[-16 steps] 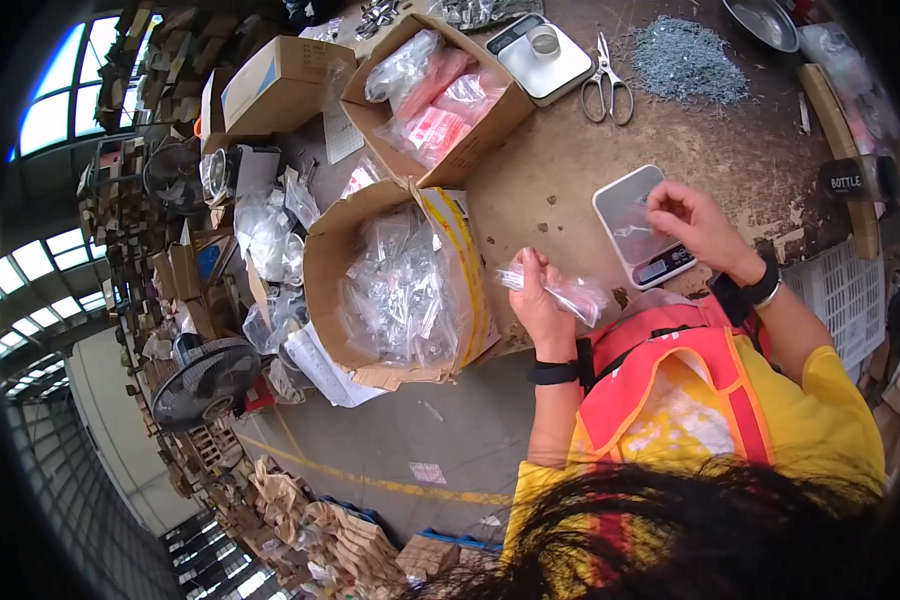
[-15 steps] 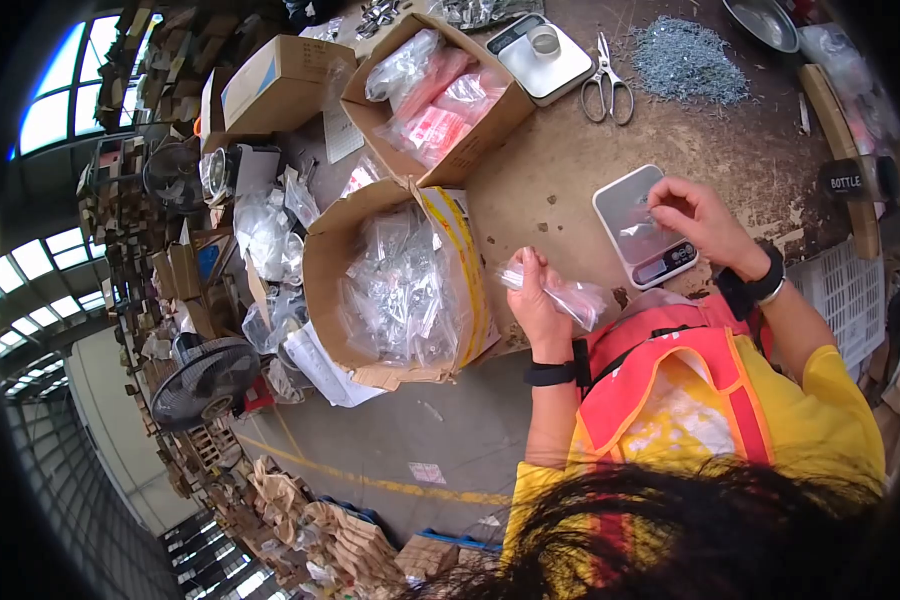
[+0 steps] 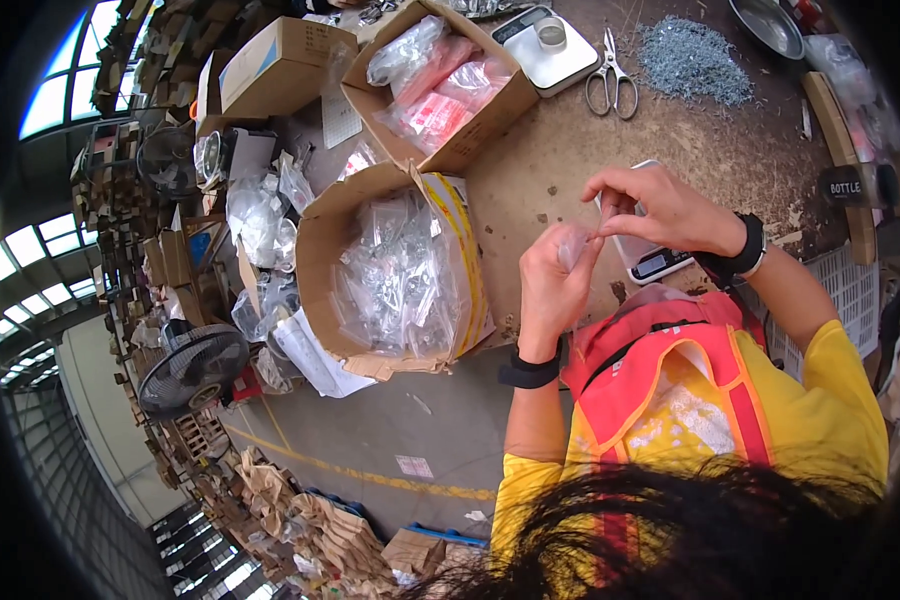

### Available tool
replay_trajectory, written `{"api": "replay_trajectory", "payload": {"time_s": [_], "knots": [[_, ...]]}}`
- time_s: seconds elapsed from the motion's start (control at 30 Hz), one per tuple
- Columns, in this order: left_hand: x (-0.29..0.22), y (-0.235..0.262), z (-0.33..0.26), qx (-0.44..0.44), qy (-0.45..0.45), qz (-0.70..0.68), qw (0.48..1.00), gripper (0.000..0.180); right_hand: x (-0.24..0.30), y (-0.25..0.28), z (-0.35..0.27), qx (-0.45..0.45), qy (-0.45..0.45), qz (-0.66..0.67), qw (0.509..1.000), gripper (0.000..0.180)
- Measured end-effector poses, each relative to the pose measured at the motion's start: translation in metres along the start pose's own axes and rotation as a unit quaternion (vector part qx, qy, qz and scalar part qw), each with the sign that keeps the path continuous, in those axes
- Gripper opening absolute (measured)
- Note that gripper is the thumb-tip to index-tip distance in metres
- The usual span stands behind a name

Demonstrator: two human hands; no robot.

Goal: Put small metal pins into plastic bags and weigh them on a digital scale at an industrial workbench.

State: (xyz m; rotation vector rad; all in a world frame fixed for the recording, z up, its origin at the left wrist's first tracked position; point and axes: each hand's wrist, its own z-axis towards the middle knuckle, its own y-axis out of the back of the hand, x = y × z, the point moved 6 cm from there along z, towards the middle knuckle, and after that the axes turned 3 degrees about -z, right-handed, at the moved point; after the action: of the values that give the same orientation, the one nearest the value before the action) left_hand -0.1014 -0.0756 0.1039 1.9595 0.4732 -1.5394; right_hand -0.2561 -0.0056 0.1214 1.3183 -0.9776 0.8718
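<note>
Two hands at work: both meet over the bench, seen in the single head view.
Left hand: raised upright, wearing a dark wristband; its grip is pinching a small clear plastic bag between thumb and fingertips.
Right hand: comes in from the right with a black watch on the wrist; its grip is pressed together, thumb and forefinger nipping the top edge of the same small clear plastic bag.
Bag position: held in the air between the two hands, just in front of the person's chest and above the small scale; what it holds is too small to tell.
Small scale: grey, lying on the bench partly hidden under the right hand, its display end toward the person.
Open carton: just left of the left hand, at the bench edge, filled with clear packets.
Second carton: farther back, holding clear and pink packets.
Back of bench: a white scale with a small cup on it, scissors beside it, and a heap of small grey metal parts to the right.
Floor side: a black fan stands well to the left, among stacked cardboard.
</note>
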Motion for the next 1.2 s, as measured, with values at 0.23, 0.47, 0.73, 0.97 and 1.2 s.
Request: {"api": "replay_trajectory", "payload": {"time_s": [0.23, 0.47, 0.73, 0.97, 1.2], "knots": [[0.015, -0.009, -0.003, -0.065, -0.043, 0.056, 0.995, 0.012, -0.014, -0.010, -0.014, -0.089, -0.032, 0.018, 0.995, 0.021], [0.044, -0.017, -0.007, -0.079, 0.032, -0.133, 0.987, 0.011, -0.035, -0.010, -0.036, -0.111, -0.074, 0.018, 0.991, 0.023], [0.075, 0.020, -0.025, -0.261, 0.043, 0.056, 0.963, 0.012, -0.095, 0.010, -0.092, -0.249, -0.042, -0.303, 0.919, 0.058], [0.076, -0.003, -0.027, -0.291, -0.056, 0.167, 0.940, 0.011, -0.155, -0.014, -0.085, -0.196, -0.062, -0.305, 0.930, 0.071], [0.089, -0.022, -0.029, -0.275, -0.091, 0.187, 0.939, 0.014, -0.094, -0.055, -0.064, -0.056, -0.129, 0.092, 0.986, 0.062]]}}
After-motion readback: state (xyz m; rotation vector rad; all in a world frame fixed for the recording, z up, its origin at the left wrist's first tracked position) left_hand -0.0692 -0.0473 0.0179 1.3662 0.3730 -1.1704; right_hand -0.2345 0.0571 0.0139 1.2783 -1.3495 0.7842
